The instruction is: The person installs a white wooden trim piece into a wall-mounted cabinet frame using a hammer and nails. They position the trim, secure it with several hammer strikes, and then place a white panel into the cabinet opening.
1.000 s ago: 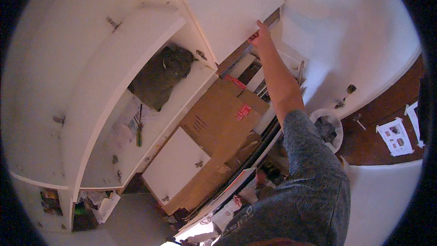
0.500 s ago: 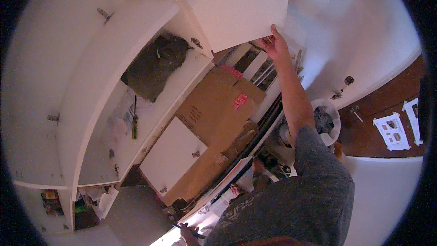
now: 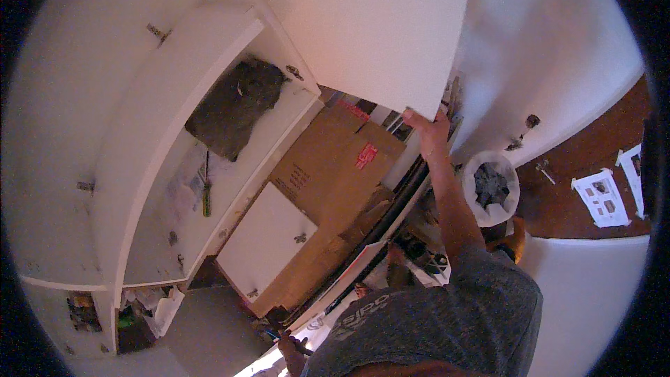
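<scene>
2 hands show in the head view: the right hand (image 3: 430, 132) grips a white panel (image 3: 363, 35) by its lower corner, near a cardboard box (image 3: 335, 160); the left hand (image 3: 288, 352), bottom edge, is closed around a slim dark tool (image 3: 304, 349).

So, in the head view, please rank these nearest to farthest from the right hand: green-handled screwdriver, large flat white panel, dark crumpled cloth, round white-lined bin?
1. Large flat white panel: lower edge in the right hand.
2. Round white-lined bin: lower right.
3. Dark crumpled cloth: to the left.
4. Green-handled screwdriver: lower left, farther out.
</scene>
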The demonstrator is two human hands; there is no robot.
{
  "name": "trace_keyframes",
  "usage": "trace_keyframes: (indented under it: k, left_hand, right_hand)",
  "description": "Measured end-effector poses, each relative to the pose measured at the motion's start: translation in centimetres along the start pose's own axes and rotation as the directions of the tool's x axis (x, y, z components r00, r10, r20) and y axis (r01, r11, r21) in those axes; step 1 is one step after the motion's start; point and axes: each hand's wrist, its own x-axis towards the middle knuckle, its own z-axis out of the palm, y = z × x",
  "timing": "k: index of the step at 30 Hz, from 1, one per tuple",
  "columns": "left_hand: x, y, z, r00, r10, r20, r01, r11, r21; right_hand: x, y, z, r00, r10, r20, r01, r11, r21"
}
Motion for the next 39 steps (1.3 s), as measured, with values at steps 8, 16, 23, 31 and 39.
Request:
trace_keyframes:
  k: [8, 16, 23, 31, 39]
  left_hand:
    - [0.3, 3.9, 3.7, 0.998, 0.066, 0.017, -0.068, 0.972, 0.224]
    - [0.4, 6.6, 6.3, 0.993, 0.109, 0.048, -0.119, 0.919, 0.375]
    - [0.7, 7.5, 7.6, 0.991, 0.116, 0.068, -0.134, 0.891, 0.433]
    - [0.2, 8.4, 7.7, 0.988, 0.137, 0.07, -0.154, 0.871, 0.466]
    - [-0.1, 7.0, 6.2, 0.991, 0.124, 0.044, -0.129, 0.863, 0.488]
  right_hand:
    - [-8.0, -0.5, 3.3, 0.973, -0.186, 0.135, 0.22, 0.924, -0.312]
    - [-6.7, 4.7, -3.2, 0.872, 0.038, 0.487, -0.001, 0.997, -0.075]
    - [7.0, 0.0, 1.8, 0.867, -0.327, 0.375, 0.489, 0.696, -0.525]
    - [24.5, 2.9, 10.9, 0.613, -0.416, 0.672, 0.67, -0.178, -0.721]
    - [24.8, 2.6, 12.4, 0.518, -0.368, 0.772, 0.756, -0.225, -0.614]
